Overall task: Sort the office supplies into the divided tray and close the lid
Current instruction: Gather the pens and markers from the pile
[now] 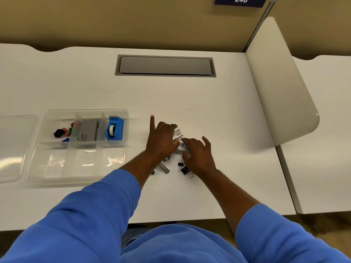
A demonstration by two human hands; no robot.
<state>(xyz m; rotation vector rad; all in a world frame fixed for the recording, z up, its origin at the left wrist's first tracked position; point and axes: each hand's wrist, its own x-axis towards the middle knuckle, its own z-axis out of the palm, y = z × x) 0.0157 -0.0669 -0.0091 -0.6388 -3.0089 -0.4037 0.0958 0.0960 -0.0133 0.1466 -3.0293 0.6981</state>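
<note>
- Left hand (161,141) curled round a labelled packet (178,133), forefinger pointing far.
- Right hand (197,156) pinched a second packet (182,147).
- White table (190,95); beige wall (114,19) beyond.

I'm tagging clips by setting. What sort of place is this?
Probably an office or shared study workstation: a white desk with a grey recessed cable hatch, a curved white divider panel separating it from the next desk, and a dark blue numbered sign on the beige wall.
</note>
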